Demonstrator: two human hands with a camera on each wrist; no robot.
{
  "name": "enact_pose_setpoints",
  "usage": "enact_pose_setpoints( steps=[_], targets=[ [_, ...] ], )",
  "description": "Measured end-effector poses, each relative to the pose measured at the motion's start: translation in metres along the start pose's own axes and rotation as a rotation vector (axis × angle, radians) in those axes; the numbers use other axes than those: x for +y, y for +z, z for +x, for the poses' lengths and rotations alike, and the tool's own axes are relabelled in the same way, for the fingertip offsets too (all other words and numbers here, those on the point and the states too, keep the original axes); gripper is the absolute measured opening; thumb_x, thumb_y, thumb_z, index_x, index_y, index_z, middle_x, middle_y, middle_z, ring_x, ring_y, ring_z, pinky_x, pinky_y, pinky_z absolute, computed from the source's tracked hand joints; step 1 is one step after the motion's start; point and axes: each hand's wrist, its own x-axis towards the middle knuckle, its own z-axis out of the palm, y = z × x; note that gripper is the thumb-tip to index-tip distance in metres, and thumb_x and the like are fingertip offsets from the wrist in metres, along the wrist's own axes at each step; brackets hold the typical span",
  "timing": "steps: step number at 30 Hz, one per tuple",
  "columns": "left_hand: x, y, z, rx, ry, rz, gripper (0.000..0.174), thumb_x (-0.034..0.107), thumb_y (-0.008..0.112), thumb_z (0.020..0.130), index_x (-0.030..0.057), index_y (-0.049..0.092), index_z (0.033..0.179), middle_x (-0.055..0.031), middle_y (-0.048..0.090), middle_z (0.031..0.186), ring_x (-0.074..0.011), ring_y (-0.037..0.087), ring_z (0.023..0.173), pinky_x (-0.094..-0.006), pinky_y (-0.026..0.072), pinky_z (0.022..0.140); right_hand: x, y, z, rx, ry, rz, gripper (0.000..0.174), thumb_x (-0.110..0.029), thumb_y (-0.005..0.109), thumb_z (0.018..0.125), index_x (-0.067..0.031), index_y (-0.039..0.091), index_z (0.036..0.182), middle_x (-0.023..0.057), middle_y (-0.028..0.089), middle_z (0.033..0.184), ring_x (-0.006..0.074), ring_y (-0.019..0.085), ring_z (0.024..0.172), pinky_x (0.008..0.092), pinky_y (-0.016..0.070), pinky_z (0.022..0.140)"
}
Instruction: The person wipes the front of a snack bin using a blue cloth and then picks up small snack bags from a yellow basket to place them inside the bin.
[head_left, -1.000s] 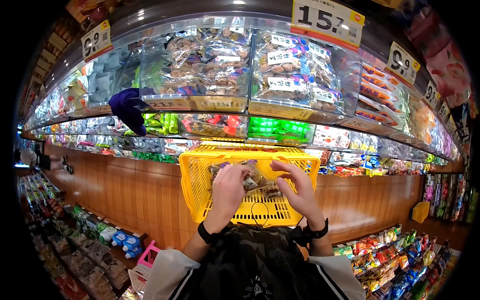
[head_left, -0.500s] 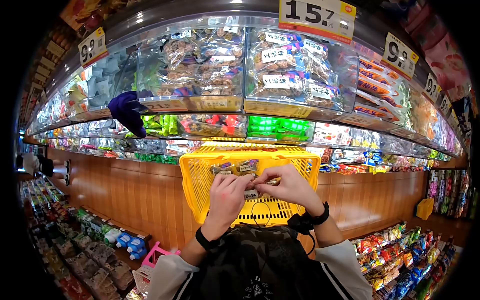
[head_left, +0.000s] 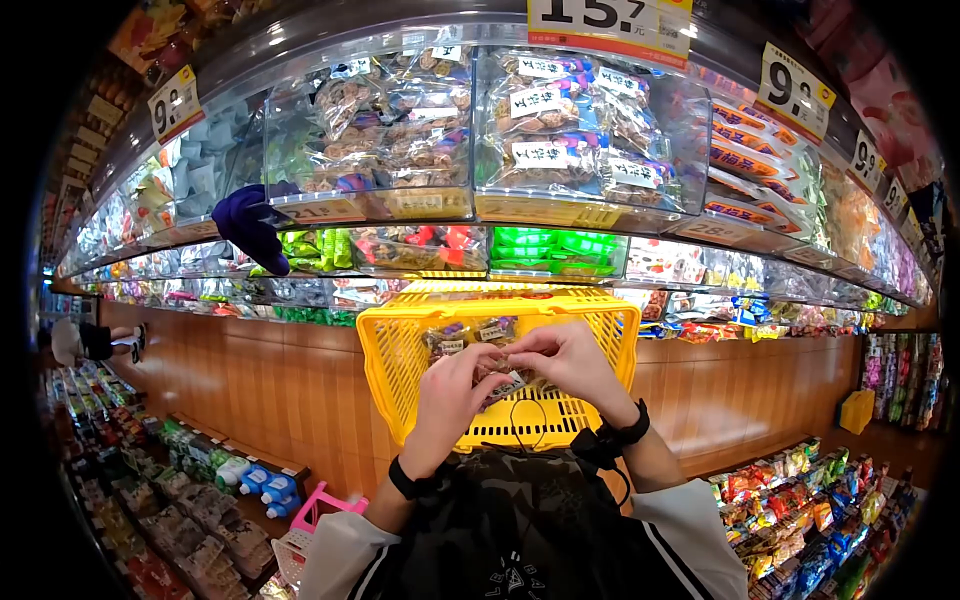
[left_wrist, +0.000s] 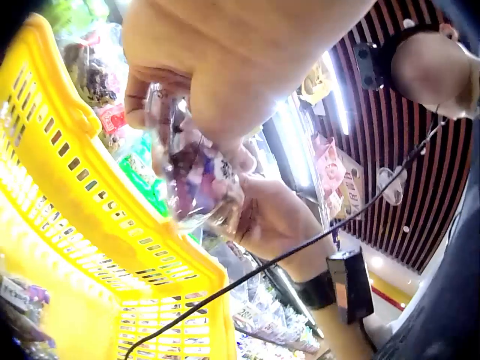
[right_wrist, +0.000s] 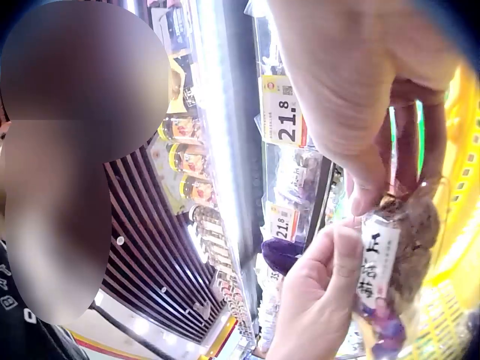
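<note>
Both hands pinch a clear packet of dried mushrooms (right_wrist: pixel 401 259) by its upper edge, over the yellow basket (head_left: pixel 400 370). The packet has a white label with black characters and a purple end. My left hand (head_left: pixel 450 405) grips from the left with its thumb raised along the plastic. From the right, the fingertips of my right hand (head_left: pixel 572 362) meet the left ones at the packet's edge. In the left wrist view the packet hangs below the fingers, beside the basket rim. More packets (head_left: pixel 490 330) lie inside the basket.
Ahead is a shelf of clear bins with bagged goods (head_left: pixel 540 150) and price tags (head_left: pixel 795 95). A dark purple cloth-like item (head_left: pixel 250 228) hangs at its edge. Snack racks (head_left: pixel 790 510) stand behind right, a pink-handled basket (head_left: pixel 325 505) behind left. A person (head_left: pixel 85 340) is far left.
My right hand, apart with spread fingers a second ago, has come in and now pinches the packet beside the left hand. The shelf has shifted slightly left and up in view.
</note>
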Motion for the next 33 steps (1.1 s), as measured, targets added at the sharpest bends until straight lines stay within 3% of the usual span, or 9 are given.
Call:
enact_pose_setpoints(
  steps=[4,10,13,15,19,25,28,30,33],
  targets=[
    [-0.003,-0.007,0.009,-0.210,-0.152,-0.216,0.022,0.023,0.075,0.084,0.0088,0.071,0.100,-0.0097,0.068,0.080,-0.0287,0.065,0.077,-0.0378,0.0504,0.068,0.008,0.006,-0.007,0.060,-0.130,-0.091,0.014,-0.009,0.073,0.087,0.0001,0.076,0.097,0.0098,0.075,0.079,0.0107,0.071,0.074,0.0247,0.0550,0.066],
    [-0.007,-0.001,0.009,-0.237,0.020,-0.052,0.015,0.015,0.072,0.087,0.0017,0.071,0.095,-0.0122,0.069,0.083,-0.0265,0.067,0.080,-0.0344,0.0516,0.068,0.035,0.004,-0.009,0.067,-0.051,0.049,0.018,-0.010,0.072,0.090,0.0027,0.072,0.103,0.0081,0.076,0.088,0.0125,0.072,0.081,0.0242,0.0557,0.072],
    [-0.007,0.007,0.005,-0.186,0.049,-0.045,0.011,0.011,0.071,0.088,0.0015,0.071,0.093,-0.0120,0.067,0.080,-0.0282,0.065,0.076,-0.0358,0.0497,0.067,0.045,0.006,-0.010,0.034,0.007,0.294,0.021,-0.010,0.070,0.092,0.0023,0.071,0.108,0.0073,0.075,0.095,0.0124,0.071,0.087,0.0240,0.0555,0.076],
    [-0.008,0.013,0.000,0.030,-0.071,-0.165,0.009,0.007,0.072,0.085,0.0008,0.070,0.092,-0.0116,0.065,0.077,-0.0286,0.063,0.074,-0.0358,0.0489,0.065,0.038,0.015,-0.013,0.246,-0.089,0.296,0.022,-0.011,0.070,0.093,0.0003,0.070,0.112,0.0076,0.073,0.100,0.0109,0.069,0.090,0.0234,0.0550,0.078],
    [-0.008,0.014,-0.001,0.177,-0.058,-0.108,0.011,0.009,0.076,0.080,0.0043,0.072,0.090,-0.0093,0.065,0.075,-0.0277,0.063,0.075,-0.0367,0.0489,0.065,0.041,0.009,-0.025,0.130,0.031,0.257,0.022,-0.012,0.071,0.093,-0.0003,0.071,0.112,0.0059,0.072,0.102,0.0099,0.068,0.092,0.0230,0.0546,0.076],
    [-0.004,0.013,0.002,0.176,0.232,0.083,0.013,0.004,0.076,0.079,0.0028,0.072,0.092,-0.0112,0.069,0.081,-0.0260,0.066,0.075,-0.0327,0.0501,0.066,0.042,0.010,-0.019,0.189,-0.009,0.222,0.017,-0.009,0.073,0.089,-0.0003,0.072,0.104,0.0041,0.070,0.095,0.0098,0.066,0.088,0.0240,0.0538,0.073],
    [-0.004,0.014,-0.004,0.181,0.192,0.057,0.015,0.004,0.075,0.080,0.0037,0.074,0.095,-0.0127,0.071,0.085,-0.0256,0.068,0.078,-0.0305,0.0513,0.068,0.036,0.015,-0.018,0.304,-0.143,0.097,0.011,-0.005,0.072,0.087,0.0013,0.071,0.096,0.0055,0.069,0.090,0.0106,0.065,0.084,0.0244,0.0528,0.073],
    [-0.002,0.015,-0.007,0.075,-0.132,-0.180,0.013,0.008,0.072,0.088,0.0017,0.074,0.099,-0.0115,0.075,0.092,-0.0198,0.070,0.082,-0.0276,0.0521,0.074,0.034,0.018,-0.017,0.374,-0.171,0.092,0.006,-0.002,0.069,0.087,0.0023,0.070,0.092,0.0062,0.068,0.088,0.0123,0.065,0.082,0.0256,0.0519,0.073],
    [-0.008,0.014,-0.007,-0.004,-0.336,-0.605,0.020,0.014,0.065,0.097,-0.0036,0.073,0.103,-0.0096,0.075,0.099,-0.0135,0.068,0.087,-0.0266,0.0520,0.079,0.040,0.014,-0.012,0.334,-0.271,0.097,0.005,0.000,0.068,0.087,0.0023,0.069,0.091,0.0068,0.068,0.089,0.0136,0.064,0.081,0.0264,0.0514,0.074]
  ],
)
